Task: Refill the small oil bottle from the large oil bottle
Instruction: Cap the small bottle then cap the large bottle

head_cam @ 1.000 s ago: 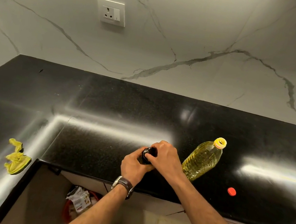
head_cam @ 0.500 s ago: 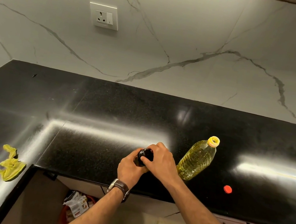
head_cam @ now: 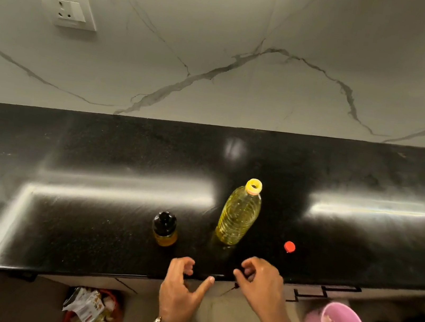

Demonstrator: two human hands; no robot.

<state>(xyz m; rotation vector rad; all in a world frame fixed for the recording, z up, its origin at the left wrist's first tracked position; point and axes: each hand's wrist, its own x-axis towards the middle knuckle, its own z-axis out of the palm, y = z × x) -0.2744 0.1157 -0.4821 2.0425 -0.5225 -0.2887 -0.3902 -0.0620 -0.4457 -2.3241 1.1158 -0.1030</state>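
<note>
Glossy black stone countertop [head_cam: 120, 174] — clear, seemingly plastic large oil bottle [head_cam: 238, 215]

wall [head_cam: 254, 28]: veined white marble | counter [head_cam: 94, 159]: glossy black | socket [head_cam: 67, 8]: white

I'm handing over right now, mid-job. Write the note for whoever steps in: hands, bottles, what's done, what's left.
Left hand and right hand: both empty, fingers loosely curled, at the counter's front edge.
Small oil bottle: upright, black cap on, a little oil at the bottom.
Large oil bottle: upright to its right, uncapped, mostly full.
Red cap: lying on the counter, right of the large bottle.
Done: large bottle opened.
Left: uncap the small bottle, pour, recap both.
</note>
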